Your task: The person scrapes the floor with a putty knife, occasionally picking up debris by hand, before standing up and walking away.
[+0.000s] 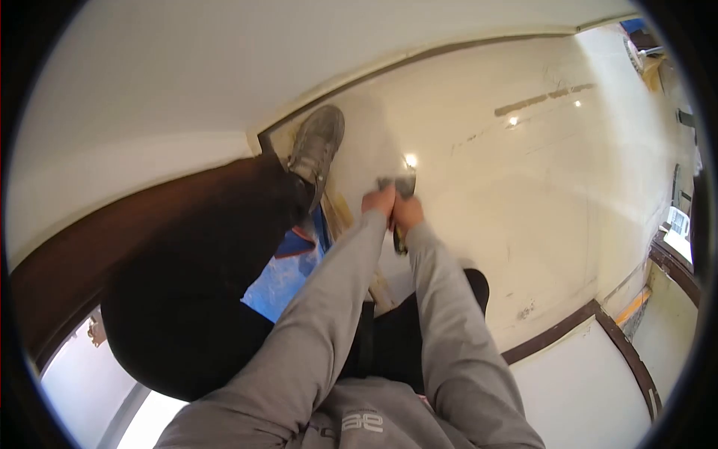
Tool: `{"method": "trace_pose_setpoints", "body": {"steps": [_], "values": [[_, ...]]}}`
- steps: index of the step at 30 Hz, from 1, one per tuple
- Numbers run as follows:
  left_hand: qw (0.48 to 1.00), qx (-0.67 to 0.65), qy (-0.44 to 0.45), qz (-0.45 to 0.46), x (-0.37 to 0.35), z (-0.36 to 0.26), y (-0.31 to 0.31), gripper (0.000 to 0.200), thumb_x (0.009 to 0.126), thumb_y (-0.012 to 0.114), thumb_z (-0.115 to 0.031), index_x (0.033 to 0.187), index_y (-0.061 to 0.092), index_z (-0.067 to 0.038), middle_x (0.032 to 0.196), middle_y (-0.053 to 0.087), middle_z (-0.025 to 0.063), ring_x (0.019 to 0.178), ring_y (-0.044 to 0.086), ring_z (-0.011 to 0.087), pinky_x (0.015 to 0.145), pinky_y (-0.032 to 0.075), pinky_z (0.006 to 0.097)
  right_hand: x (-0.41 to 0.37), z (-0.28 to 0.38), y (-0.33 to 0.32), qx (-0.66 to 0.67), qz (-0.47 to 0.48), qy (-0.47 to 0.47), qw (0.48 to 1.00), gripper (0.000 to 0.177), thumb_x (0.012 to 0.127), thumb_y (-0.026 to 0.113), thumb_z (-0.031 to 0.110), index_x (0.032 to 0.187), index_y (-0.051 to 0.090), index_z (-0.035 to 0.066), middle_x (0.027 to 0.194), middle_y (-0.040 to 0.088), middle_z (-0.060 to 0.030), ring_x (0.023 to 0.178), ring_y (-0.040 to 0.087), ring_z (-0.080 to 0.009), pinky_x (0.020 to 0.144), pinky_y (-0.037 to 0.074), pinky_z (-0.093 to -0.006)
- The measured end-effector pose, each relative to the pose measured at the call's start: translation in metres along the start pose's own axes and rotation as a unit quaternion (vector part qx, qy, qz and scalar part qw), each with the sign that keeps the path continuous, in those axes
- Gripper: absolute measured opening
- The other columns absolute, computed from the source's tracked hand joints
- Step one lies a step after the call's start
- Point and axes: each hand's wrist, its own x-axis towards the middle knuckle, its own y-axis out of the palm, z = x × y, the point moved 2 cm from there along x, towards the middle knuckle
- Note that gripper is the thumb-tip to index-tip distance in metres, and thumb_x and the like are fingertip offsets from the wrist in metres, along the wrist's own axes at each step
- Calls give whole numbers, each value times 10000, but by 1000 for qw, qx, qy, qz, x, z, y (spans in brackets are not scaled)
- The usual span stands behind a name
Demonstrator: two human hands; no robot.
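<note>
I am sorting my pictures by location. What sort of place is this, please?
Probably an indoor room under renovation: the glossy floor is marked, with a brownish streak, and a dark tool is held close to it.

Glossy, smooth finish shown on floor (pixel 516 187), broken by matt strip (pixel 532 103); matt finish shown on wall (pixel 187 67); sleeves (pixel 318 292) made of cloth.

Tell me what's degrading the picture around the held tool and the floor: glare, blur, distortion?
Head view: strong fisheye bending, with a curved base to the pale wall and blacked-out corners; head view: bright glare spots on the floor, one right by the dark tool, whose outline looks soft; head view: a faint shadow beside the shoe.
</note>
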Motion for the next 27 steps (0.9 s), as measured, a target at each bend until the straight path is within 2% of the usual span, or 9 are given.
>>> {"method": "trace_pose_setpoints", "body": {"steps": [4, 8, 9, 10, 13, 16, 18, 22, 27], "values": [[996, 89, -14, 6, -12, 2, -5, 589, 827, 466, -537, 797, 703, 2, 768, 687, 210, 786, 685, 338, 745, 527, 413, -23, 14, 3, -1, -62, 10, 998, 524, 930, 532, 366, 673, 598, -86, 563, 605, -193, 434, 608, -294, 401, 454, -414], [998, 30, 47, -23, 19, 4, 12, 583, 853, 452, -516, 782, 698, 7, 755, 684, 212, 762, 687, 336, 722, 534, 418, 30, -31, 3, -108, -167, -187, 962, 513, 896, 584, 368, 721, 612, -113, 611, 623, -236, 515, 645, -334, 465, 492, -435], [1000, 3, 22, -1, -10, -21, 7, 585, 866, 448, -502, 762, 690, 21, 739, 678, 223, 734, 684, 345, 698, 538, 420, -6, 26, -15, 25, 26, -21, 999, 487, 907, 568, 339, 719, 594, -109, 605, 617, -243, 466, 627, -325, 425, 479, -427], [1000, -23, -3, 20, -42, -49, 1, 589, 879, 444, -487, 742, 682, 34, 723, 671, 235, 706, 680, 354, 673, 542, 421, -3, 40, -16, 80, 15, -4, 997, 475, 922, 541, 318, 722, 572, -112, 574, 600, -240, 400, 594, -310, 372, 452, -415], [999, -35, 23, 29, -41, -29, -1, 614, 882, 457, -501, 741, 679, 54, 714, 661, 235, 691, 675, 332, 665, 540, 422, 13, 19, -13, -34, 12, -17, 999, 527, 894, 554, 383, 855, 587, -142, 755, 634, -311, 662, 655, -405, 587, 521, -447], [984, 46, 103, -139, -22, 59, 0, 648, 883, 455, -537, 799, 689, 61, 758, 671, 224, 721, 680, 326, 665, 537, 423, -38, -13, 2, -198, -72, -68, 975, 654, 842, 589, 462, 1084, 552, -145, 1112, 580, -364, 1114, 555, -460, 942, 448, -452], [990, -121, -8, -77, -45, 74, -8, 698, 870, 448, -590, 864, 691, 64, 828, 681, 240, 784, 683, 356, 683, 532, 429, -36, -29, 13, -165, -75, -59, 982, 661, 838, 595, 467, 1092, 548, -141, 1123, 578, -361, 1119, 553, -456, 942, 448, -456], [996, -55, -23, -72, -34, 4, -29, 681, 866, 460, -591, 878, 694, 48, 874, 684, 248, 845, 684, 349, 725, 526, 431, -17, 25, 16, -37, 58, 27, 997, 587, 839, 615, 444, 986, 592, -124, 948, 636, -338, 950, 627, -470, 817, 511, -465], [994, 66, 42, -75, -36, 37, -47, 674, 882, 428, -586, 923, 699, 30, 981, 676, 250, 1009, 646, 330, 894, 467, 420, -30, -13, 42, -166, -108, -75, 977, 638, 826, 635, 460, 1094, 560, -113, 1095, 599, -349, 1086, 586, -434, 923, 461, -455]]}}
